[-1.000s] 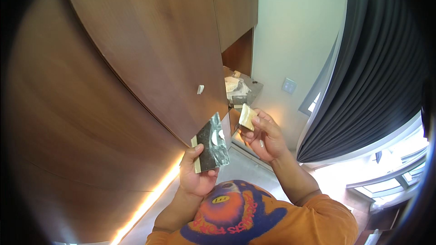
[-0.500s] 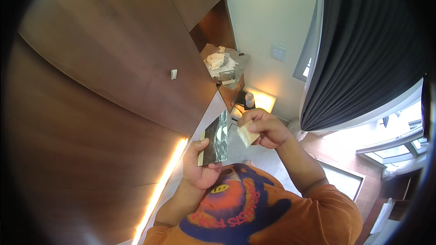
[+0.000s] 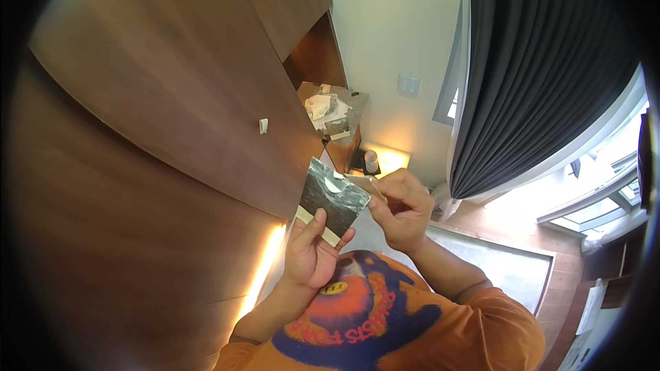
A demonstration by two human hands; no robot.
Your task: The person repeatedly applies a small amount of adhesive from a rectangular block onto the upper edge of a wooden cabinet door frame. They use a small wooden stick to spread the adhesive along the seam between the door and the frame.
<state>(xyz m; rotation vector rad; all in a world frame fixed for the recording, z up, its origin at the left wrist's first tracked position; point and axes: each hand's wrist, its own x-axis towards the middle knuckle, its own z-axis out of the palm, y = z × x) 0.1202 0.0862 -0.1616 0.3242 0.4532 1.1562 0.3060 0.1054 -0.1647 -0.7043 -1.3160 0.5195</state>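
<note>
My left hand (image 3: 311,255) grips a wide, dark, flat scraper (image 3: 333,209) by its cream-coloured back strip, thumb on top. White paste (image 3: 332,185) lies in a small dab near the scraper's far edge, with pale smears around it. Pinched in my right hand (image 3: 407,209) is a smaller, pale scraper (image 3: 366,183), seen nearly edge-on. Its tip reaches the far right part of the dark blade, near the paste; whether the two touch I cannot tell.
Brown wood panels (image 3: 172,110) rise on the left, one bearing a small white patch (image 3: 263,126). Ahead, a low cabinet (image 3: 353,106) carries a heap of white paste (image 3: 317,106) and another dark scraper (image 3: 337,128). Beyond stand a cylindrical container (image 3: 372,161) and a dark curtain (image 3: 543,82).
The dark scraper has turned flatter, showing its paste-bearing face. My right hand has turned its small scraper edge-on and brought it left, up to the dark blade. The view has shifted slightly.
</note>
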